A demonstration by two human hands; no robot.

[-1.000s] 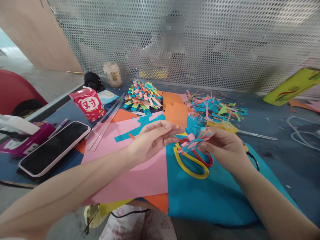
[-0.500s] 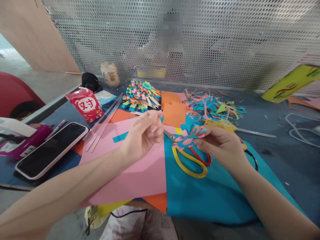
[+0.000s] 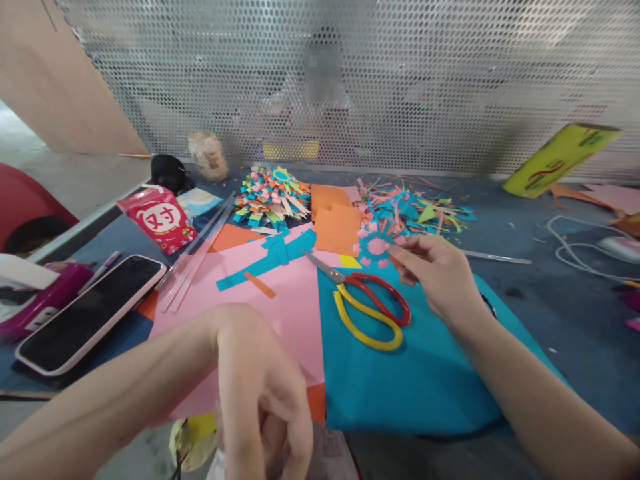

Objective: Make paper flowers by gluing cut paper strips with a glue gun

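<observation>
At the left of the frame, a phone (image 3: pixel 90 315) lies face up, its upper right end close to the straws (image 3: pixel 193 263); a careless sweep of an arm could roll these out of line. Lower centre, the left hand (image 3: pixel 263 387) hangs over the near edge of the pink sheet (image 3: pixel 285 333), fingers bent downward; whether they grasp anything cannot be told. Should the wrist drag on that edge, the sheet could slide and carry the loose blue strips (image 3: pixel 280 248) and the orange strip (image 3: pixel 259 285) with it. At centre, the scissors (image 3: pixel 339 276) lie unheld, tips towards the blue strips, handles on the blue sheet (image 3: pixel 410 380). Risk noted: fingers reaching across could meet the point. Right of centre, just above the handles, the flower (image 3: pixel 379 245) is pinched at its right edge between thumb and fingers of the right hand (image 3: pixel 443 270). Too hard a pinch could crease or tear its petals; too light, and it could drop towards the scraps (image 3: pixel 415 212) behind, where its like colours would hide it.
</observation>
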